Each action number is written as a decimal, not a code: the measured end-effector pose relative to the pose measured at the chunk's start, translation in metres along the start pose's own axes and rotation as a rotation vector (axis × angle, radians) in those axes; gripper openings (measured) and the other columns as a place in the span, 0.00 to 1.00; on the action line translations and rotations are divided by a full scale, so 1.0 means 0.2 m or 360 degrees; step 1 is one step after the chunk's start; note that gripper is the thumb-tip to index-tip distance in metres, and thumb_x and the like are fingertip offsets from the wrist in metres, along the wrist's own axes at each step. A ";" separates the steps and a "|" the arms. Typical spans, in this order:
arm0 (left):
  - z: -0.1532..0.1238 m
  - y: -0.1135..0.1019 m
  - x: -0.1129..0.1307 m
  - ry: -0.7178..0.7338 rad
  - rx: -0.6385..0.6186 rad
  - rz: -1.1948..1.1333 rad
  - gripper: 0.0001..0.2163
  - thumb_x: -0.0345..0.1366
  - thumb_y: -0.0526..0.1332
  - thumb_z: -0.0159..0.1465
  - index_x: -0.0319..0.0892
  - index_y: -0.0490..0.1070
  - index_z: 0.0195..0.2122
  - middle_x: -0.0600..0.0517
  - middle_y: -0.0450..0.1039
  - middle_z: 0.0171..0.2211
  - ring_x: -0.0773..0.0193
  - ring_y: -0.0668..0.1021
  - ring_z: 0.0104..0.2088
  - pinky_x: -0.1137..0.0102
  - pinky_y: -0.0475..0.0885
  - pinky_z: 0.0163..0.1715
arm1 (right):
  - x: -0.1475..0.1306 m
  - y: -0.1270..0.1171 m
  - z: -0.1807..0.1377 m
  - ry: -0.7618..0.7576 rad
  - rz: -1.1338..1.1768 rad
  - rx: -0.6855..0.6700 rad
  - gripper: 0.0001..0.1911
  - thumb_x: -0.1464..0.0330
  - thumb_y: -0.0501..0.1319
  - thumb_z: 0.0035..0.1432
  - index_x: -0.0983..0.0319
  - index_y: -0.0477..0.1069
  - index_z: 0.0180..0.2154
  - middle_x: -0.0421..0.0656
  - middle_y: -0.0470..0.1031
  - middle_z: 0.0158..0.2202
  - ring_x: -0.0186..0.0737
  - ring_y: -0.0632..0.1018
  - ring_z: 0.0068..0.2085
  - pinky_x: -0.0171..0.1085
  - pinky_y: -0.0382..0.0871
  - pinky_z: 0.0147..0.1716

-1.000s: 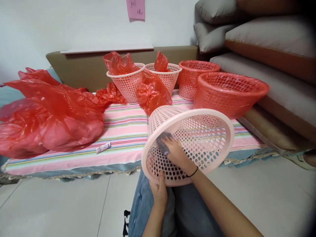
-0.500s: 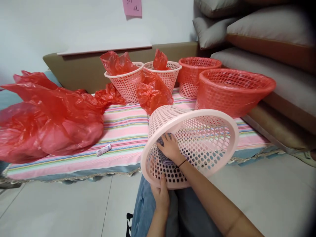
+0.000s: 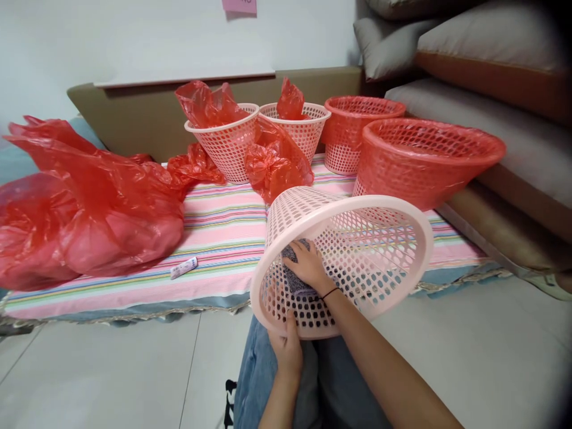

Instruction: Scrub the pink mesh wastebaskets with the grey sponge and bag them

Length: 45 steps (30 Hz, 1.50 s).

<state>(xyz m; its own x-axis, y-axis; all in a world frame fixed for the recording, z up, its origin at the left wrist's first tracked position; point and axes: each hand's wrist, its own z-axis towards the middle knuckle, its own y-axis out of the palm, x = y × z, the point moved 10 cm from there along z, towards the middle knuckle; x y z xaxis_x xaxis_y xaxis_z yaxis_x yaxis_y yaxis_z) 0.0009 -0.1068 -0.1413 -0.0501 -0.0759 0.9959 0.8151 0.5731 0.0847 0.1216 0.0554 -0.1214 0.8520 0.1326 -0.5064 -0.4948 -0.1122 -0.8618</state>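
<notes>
A pale pink perforated plastic basket [image 3: 339, 214] lies tilted on its side over my lap, its mouth facing me. My left hand [image 3: 287, 348] grips the near rim from below, with the thumb over the inside edge. Inside the basket, my right hand [image 3: 309, 267] presses a dark grey cloth [image 3: 297, 281] against the left inner wall. The fingers of that hand curve over the cloth and cover part of it. A dark band circles the right wrist.
On the striped bedspread [image 3: 227, 229] stand two pink baskets [image 3: 223, 146] with red bags in them, and two more covered in red plastic [image 3: 402, 173]. A heap of red plastic bags [image 3: 98, 214] and a small white tube [image 3: 183, 268] lie left. Cushions [image 3: 491, 53] are stacked right.
The camera view has shifted slightly. Both hands keep their places on the basket, and the cloth stays under my right hand with hardly any movement.
</notes>
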 end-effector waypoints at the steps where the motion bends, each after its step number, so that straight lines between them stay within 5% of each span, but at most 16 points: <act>1: 0.00 0.00 0.01 0.0013 -0.0004 0.0008 0.30 0.51 0.63 0.63 0.38 0.67 0.62 0.38 0.69 0.62 0.49 0.69 0.64 0.58 0.62 0.66 | 0.00 0.00 -0.01 -0.0033 0.0004 -0.0004 0.30 0.57 0.54 0.64 0.59 0.62 0.65 0.45 0.63 0.67 0.65 0.55 0.68 0.63 0.55 0.62; 9: -0.03 -0.03 -0.07 -0.0010 0.0074 -0.0116 0.29 0.50 0.63 0.64 0.39 0.67 0.62 0.40 0.68 0.63 0.50 0.65 0.67 0.59 0.59 0.67 | -0.09 -0.09 -0.23 -0.0369 0.0081 -0.0039 0.31 0.66 0.58 0.59 0.62 0.65 0.64 0.43 0.67 0.65 0.49 0.62 0.66 0.48 0.51 0.69; 14: -0.04 -0.04 -0.14 -0.0140 0.0081 -0.0239 0.29 0.51 0.65 0.62 0.39 0.70 0.59 0.39 0.72 0.59 0.47 0.70 0.63 0.55 0.62 0.65 | -0.09 -0.13 -0.50 -0.0397 0.0284 -0.0218 0.34 0.69 0.61 0.53 0.58 0.66 0.63 0.41 0.65 0.67 0.55 0.58 0.69 0.56 0.54 0.68; 18: -0.03 -0.01 -0.08 -0.0080 0.0007 -0.0241 0.27 0.50 0.64 0.62 0.40 0.71 0.59 0.40 0.71 0.61 0.48 0.68 0.65 0.56 0.61 0.66 | -0.02 -0.14 -0.62 -0.0175 0.0133 -0.0174 0.34 0.65 0.63 0.57 0.48 0.64 0.65 0.40 0.55 0.71 0.63 0.52 0.71 0.63 0.52 0.66; 22: -0.01 0.00 0.00 0.0004 -0.0003 -0.0191 0.27 0.47 0.65 0.63 0.40 0.69 0.61 0.41 0.65 0.65 0.48 0.65 0.67 0.58 0.59 0.67 | 0.00 -0.13 -0.61 0.0077 -0.0057 -0.0122 0.39 0.56 0.66 0.55 0.47 0.59 0.67 0.50 0.45 0.73 0.68 0.59 0.68 0.64 0.55 0.62; 30: 0.00 -0.01 0.00 -0.0047 -0.0030 -0.0084 0.25 0.44 0.67 0.60 0.38 0.72 0.57 0.40 0.74 0.57 0.48 0.61 0.69 0.56 0.60 0.67 | 0.03 -0.16 -0.56 0.0297 -0.0014 -0.0072 0.39 0.55 0.68 0.53 0.52 0.64 0.65 0.55 0.67 0.57 0.60 0.69 0.59 0.53 0.62 0.57; 35: 0.01 -0.01 0.00 -0.0074 -0.0014 -0.0092 0.23 0.45 0.68 0.58 0.37 0.76 0.52 0.40 0.77 0.54 0.47 0.62 0.68 0.55 0.61 0.66 | 0.05 -0.19 -0.58 0.0439 -0.0108 0.0000 0.40 0.51 0.68 0.52 0.53 0.65 0.64 0.55 0.68 0.51 0.65 0.70 0.55 0.58 0.62 0.54; 45: 0.01 0.01 0.04 -0.0027 -0.0076 -0.0122 0.24 0.45 0.68 0.59 0.38 0.75 0.54 0.41 0.76 0.55 0.47 0.62 0.68 0.54 0.60 0.66 | 0.03 -0.15 -0.56 0.0239 0.0169 -0.0025 0.39 0.58 0.71 0.50 0.51 0.66 0.63 0.52 0.62 0.56 0.58 0.70 0.57 0.50 0.65 0.56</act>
<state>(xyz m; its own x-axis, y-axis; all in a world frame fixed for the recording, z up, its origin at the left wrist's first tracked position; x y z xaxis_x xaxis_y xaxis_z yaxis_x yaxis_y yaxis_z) 0.0018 -0.1041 -0.1338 -0.1231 -0.1039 0.9869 0.8352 0.5263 0.1596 0.1609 -0.0508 -0.0958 0.8118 -0.0293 -0.5832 -0.5814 -0.1335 -0.8026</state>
